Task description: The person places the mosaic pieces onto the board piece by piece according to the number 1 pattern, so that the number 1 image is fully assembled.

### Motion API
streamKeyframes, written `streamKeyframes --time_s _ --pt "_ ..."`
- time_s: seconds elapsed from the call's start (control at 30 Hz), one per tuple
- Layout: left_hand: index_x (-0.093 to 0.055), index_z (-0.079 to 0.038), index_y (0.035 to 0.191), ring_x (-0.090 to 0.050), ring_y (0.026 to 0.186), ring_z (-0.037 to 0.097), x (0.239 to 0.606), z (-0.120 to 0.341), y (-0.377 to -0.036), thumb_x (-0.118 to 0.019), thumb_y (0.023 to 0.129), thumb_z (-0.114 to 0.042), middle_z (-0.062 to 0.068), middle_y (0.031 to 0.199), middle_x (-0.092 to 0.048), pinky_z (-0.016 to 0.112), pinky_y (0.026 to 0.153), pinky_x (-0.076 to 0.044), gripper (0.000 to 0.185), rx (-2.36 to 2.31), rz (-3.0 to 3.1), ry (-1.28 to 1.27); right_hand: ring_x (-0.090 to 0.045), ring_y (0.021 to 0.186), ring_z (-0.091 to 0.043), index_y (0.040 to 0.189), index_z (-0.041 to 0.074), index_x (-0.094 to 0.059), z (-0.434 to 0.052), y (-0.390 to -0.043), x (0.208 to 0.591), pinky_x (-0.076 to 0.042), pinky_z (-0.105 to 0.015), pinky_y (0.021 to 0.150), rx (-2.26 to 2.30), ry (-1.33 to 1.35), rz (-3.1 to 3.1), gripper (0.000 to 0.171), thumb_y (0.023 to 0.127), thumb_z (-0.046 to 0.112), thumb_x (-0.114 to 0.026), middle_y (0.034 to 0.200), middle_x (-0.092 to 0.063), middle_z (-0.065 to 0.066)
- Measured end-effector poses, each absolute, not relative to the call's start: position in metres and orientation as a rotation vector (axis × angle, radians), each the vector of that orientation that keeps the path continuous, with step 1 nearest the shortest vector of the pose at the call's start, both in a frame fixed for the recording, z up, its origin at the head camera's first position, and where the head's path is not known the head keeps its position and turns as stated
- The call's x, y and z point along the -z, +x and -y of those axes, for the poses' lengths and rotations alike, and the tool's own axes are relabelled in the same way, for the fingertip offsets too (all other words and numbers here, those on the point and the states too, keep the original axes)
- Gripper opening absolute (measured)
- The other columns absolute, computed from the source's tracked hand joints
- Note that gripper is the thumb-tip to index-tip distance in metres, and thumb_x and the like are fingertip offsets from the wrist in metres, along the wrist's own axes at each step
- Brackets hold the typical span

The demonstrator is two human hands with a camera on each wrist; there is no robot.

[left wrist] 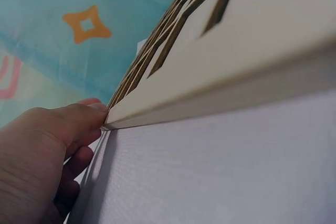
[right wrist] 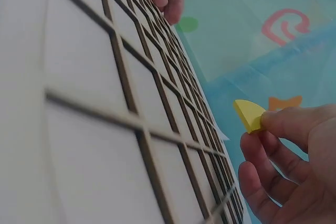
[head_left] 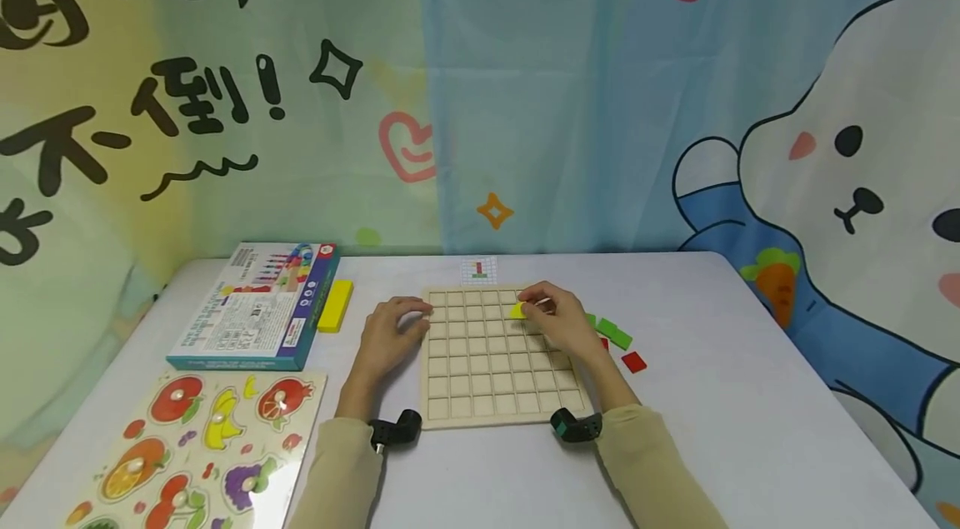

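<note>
A pale wooden grid board lies flat on the white table. My left hand rests against the board's left edge near its far corner, with the fingertips touching that corner. My right hand hovers over the board's far right part and pinches a small yellow piece with a rounded edge. That yellow piece is held just above the grid board, apart from it. Green pieces and a red square lie on the table right of the board.
A blue game box with a yellow bar beside it sits at the left. A fruit puzzle board lies at the near left. A small pattern card lies beyond the grid board. A cartoon curtain hangs behind the table.
</note>
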State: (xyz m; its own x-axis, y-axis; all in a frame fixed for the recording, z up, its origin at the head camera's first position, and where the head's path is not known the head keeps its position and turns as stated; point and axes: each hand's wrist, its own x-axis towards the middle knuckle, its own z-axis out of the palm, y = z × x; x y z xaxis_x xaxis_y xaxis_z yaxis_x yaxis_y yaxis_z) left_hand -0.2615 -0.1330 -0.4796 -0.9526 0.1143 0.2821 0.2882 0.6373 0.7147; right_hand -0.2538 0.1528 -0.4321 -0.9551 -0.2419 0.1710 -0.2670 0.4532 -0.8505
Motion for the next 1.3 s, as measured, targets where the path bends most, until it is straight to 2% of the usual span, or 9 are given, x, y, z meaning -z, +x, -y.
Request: streamKeyframes --time_s 0.3,0.53,0.73,0.97,1.3 --pt "-0.072 -0.017 0.105 -0.054 0.113 0.029 0.482 0.133 -0.262 -0.069 0.085 -0.017 0.004 0.118 -0.066 0.049 0.096 -0.034 0.021 1.206 2.623 -0.330 -0.061 0.090 -0.023 0.109 0.007 -0.063 -0.135 -0.272 0.447 -0.047 -0.031 0.076 -1.526 0.489 2.693 0.019 0.093 0.016 -0.058 0.105 -0.065 -0.011" --pt "-0.072 -0.018 0.105 -0.055 0.113 0.029 0.481 0.131 -0.261 -0.069 0.085 -0.018 0.004 0.118 -0.066 0.049 0.097 -0.034 0.020 1.201 2.627 -0.330 -0.060 0.088 -0.021 0.110 0.005 -0.063 -0.126 -0.277 0.448 -0.048 -0.032 0.075 -1.524 0.528 2.718 0.020 0.093 0.014 -0.057 0.104 -0.066 -0.010" --pt "-0.072 -0.018 0.105 -0.054 0.113 0.028 0.482 0.132 -0.261 -0.070 0.084 -0.018 0.004 0.118 -0.066 0.049 0.096 -0.034 0.021 1.177 2.623 -0.323 -0.060 0.088 -0.020 0.107 0.009 -0.064 -0.115 -0.284 0.449 -0.048 -0.031 0.077 -1.487 0.539 2.741 0.016 0.092 0.015 -0.059 0.104 -0.067 -0.008" --pt "-0.072 -0.017 0.105 -0.054 0.113 0.029 0.481 0.132 -0.259 -0.070 0.084 -0.017 0.004 0.118 -0.066 0.049 0.098 -0.033 0.021 1.190 2.626 -0.312 -0.059 0.085 -0.017 0.109 0.009 -0.063 -0.103 -0.289 0.449 -0.048 -0.031 0.075 -1.425 0.536 2.841 0.018 0.093 0.016 -0.058 0.104 -0.064 -0.007" --pt "-0.072 -0.017 0.104 -0.055 0.113 0.029 0.480 0.131 -0.260 -0.070 0.083 -0.017 0.005 0.117 -0.066 0.049 0.095 -0.035 0.021 1.168 2.612 -0.333 -0.058 0.080 -0.015 0.105 0.012 -0.064 -0.096 -0.292 0.449 -0.047 -0.028 0.068 -1.357 0.481 2.880 0.014 0.093 0.017 -0.059 0.100 -0.064 -0.004"
